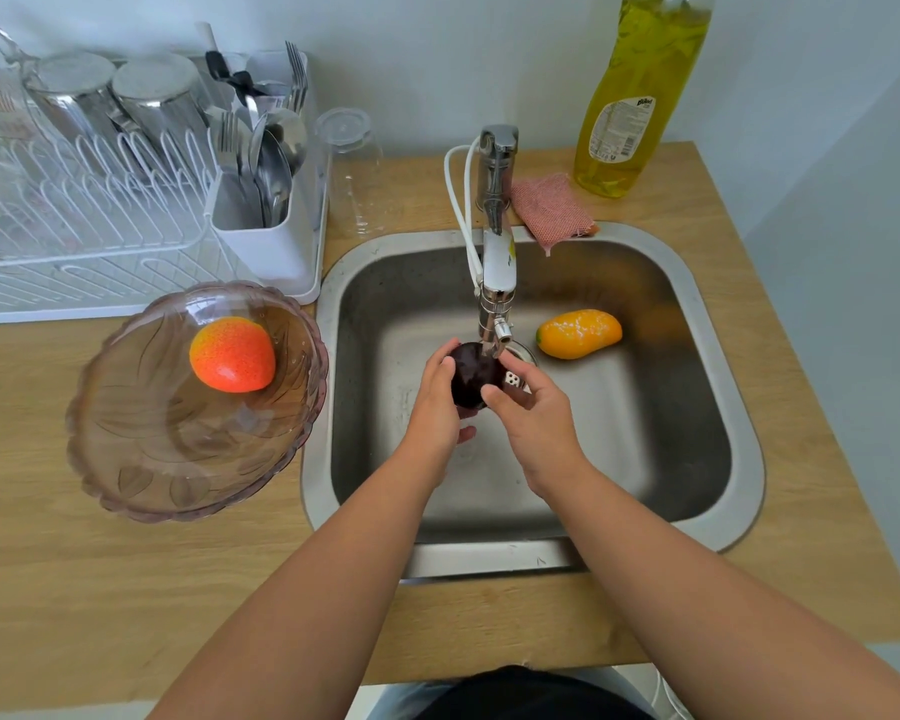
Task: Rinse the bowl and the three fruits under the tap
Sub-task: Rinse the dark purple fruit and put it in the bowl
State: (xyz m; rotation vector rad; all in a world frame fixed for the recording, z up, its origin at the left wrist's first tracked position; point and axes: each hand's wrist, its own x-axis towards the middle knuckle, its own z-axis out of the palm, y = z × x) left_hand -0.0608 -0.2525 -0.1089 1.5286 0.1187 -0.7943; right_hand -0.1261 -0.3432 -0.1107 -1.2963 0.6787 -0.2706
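Dark purple fruit (473, 374) gripped between left hand (434, 407) and right hand (533, 414), fingers of both curled round it, directly under tap spout (494, 324) above sink (739, 459) basin. Water flow not discernible. Yellow-orange fruit (579, 333) lying on sink floor, just beyond and to the right of right hand, apart from it. Tinted glass bowl (141, 449) resting on wooden countertop (126, 589) to the left of left hand, rim overlapping sink edge; red-orange fruit (232, 354) inside bowl. Dish rack (74, 283) with steel cups and cutlery beyond bowl, far left. Pink cloth (552, 207) and yellow detergent bottle (640, 96) beyond right hand, behind sink.
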